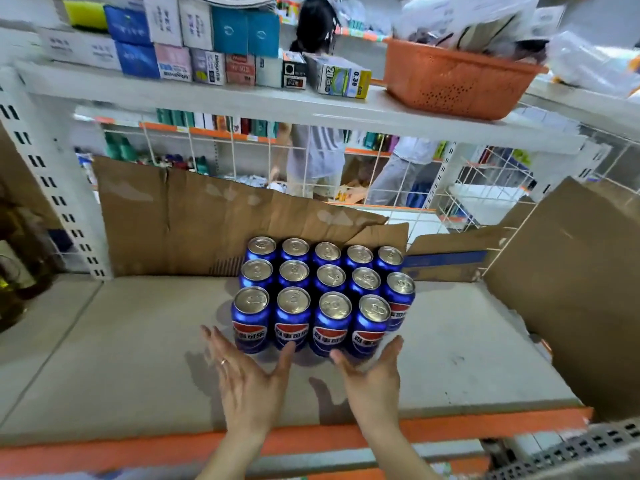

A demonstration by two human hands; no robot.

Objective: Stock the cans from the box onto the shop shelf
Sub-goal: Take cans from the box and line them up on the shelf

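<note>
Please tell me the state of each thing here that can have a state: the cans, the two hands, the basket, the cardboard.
cans: upright, unopened, packed in rows on the shelf
left hand: open, fingers spread, by the front cans
right hand: open, at the front cans
basket: full, on the upper shelf
cardboard: flattened, standing behind the cans

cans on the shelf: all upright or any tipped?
All upright. Every visible blue can shows its silver top facing up, standing in tight rows on the shelf.

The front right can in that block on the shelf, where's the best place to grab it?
Grip the front right can around its blue side wall from the front right. It stands upright, cans pack its left and back, and the right hand is open before it.
</note>
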